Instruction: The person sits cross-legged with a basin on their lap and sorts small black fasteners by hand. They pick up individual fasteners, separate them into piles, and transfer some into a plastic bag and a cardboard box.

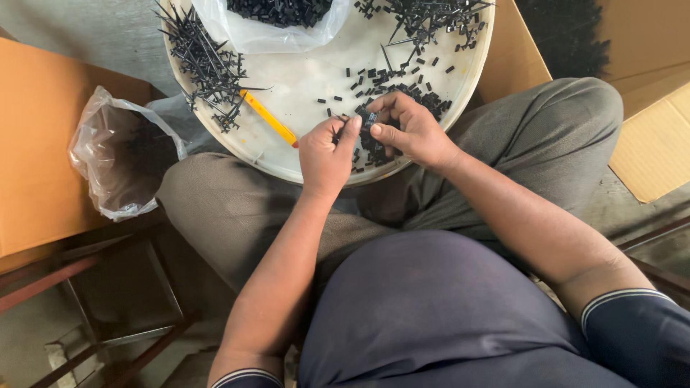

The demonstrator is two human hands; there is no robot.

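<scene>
Small black plastic pieces point(392, 79) lie scattered on a round white tray point(316, 86) resting on the person's lap; left hand point(327, 154) and right hand point(406, 129) meet over the tray's near edge, w/ fingertips pressed together, each pinching a tiny black piece point(369, 119) between them; more pieces piled just under the right hand; yellow-handled tool point(269, 118) lies on the tray, left of the hands; tangled black strips point(205, 61) at tray's far left; clear bag point(118, 154) beside left knee; cardboard box point(36, 136) further left.
</scene>
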